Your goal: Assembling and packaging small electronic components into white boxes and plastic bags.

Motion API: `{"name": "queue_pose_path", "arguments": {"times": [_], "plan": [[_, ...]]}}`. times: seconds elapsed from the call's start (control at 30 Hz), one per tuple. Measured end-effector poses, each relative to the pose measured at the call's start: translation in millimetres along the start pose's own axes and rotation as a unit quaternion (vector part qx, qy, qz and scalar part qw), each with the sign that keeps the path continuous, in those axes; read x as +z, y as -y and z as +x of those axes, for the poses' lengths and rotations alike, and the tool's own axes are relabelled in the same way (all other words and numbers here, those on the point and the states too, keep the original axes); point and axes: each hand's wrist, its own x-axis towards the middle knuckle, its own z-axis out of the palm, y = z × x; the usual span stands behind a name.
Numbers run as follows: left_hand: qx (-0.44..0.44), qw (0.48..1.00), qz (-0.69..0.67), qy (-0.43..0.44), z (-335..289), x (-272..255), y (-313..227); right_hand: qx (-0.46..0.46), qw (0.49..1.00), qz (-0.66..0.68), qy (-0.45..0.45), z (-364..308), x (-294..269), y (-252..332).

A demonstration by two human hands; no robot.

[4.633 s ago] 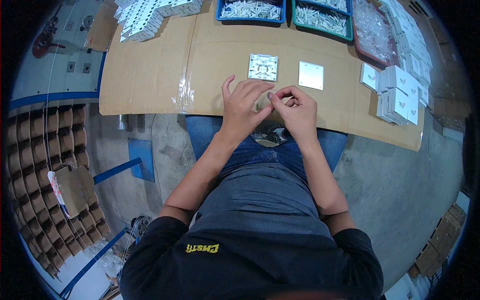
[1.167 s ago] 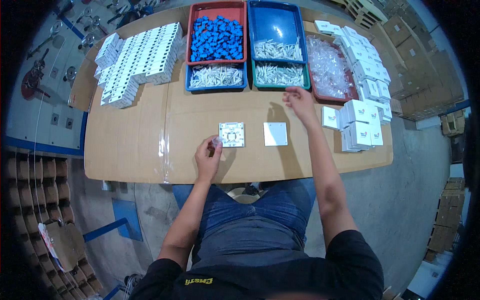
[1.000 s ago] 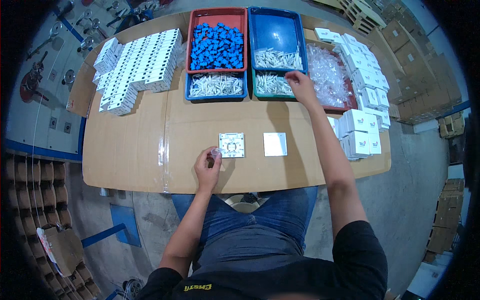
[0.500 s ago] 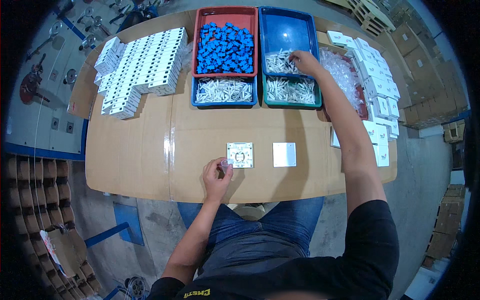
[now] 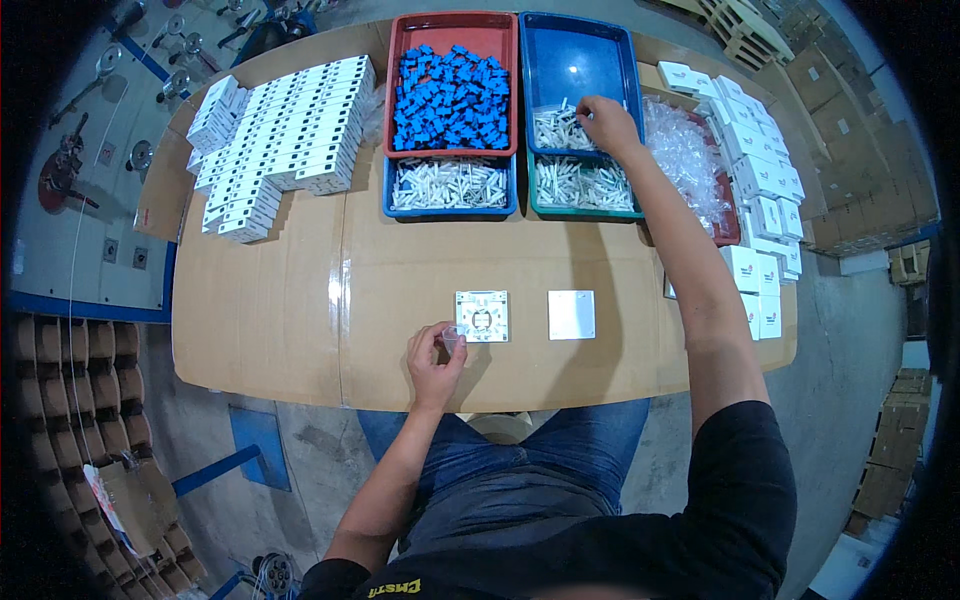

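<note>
My left hand [image 5: 432,372] is closed around a small clear plastic piece [image 5: 453,336]. It is held just at the lower left of a square white frame [image 5: 494,334] with a round pattern in its middle, lying flat on the cardboard. To the right of that frame is a plain white square plate [image 5: 571,315]. Farther out, my right hand [image 5: 610,128] reaches into the front part of a blue tray [image 5: 578,60], over small white stick-like pieces [image 5: 558,130]. Its fingertips are drawn together; whatever is between them is too small to make out.
A red tray [image 5: 452,33] of blue parts stands at the back, with blue [image 5: 450,214] and green [image 5: 585,214] trays of white pieces in front. White boxes [image 5: 290,125] are stacked at left, more boxes [image 5: 765,175] at right beside clear plastic bags [image 5: 680,160]. Cardboard [image 5: 260,330] covers the table.
My right hand has shifted slightly away from me, over the white pieces in the blue tray. My left hand still holds the clear plastic piece near the frame.
</note>
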Motion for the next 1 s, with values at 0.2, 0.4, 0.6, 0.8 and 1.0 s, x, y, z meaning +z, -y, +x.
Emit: {"name": "queue_pose_path", "arguments": {"times": [0.2,0.4,0.6,0.8,1.0], "plan": [[0.006,1.0,-0.01,-0.007,1,0,-1,0.077,0.993,-0.035,0.081,4,9,13],[0.018,1.0,-0.016,-0.008,2,0,-1,0.097,0.993,0.014,0.063,4,19,-5],[0.019,0.999,-0.026,-0.015,1,-4,-3,0.149,0.987,0.029,0.059,-4,-14,-18],[-0.003,0.995,-0.1,-0.023,-1,-6,-9,0.28,0.865,0.415,0.038,-52,-48,14],[0.014,0.994,-0.1,-0.05,0,-10,-14,0.183,0.65,0.734,0.069,-159,-119,123]]}}
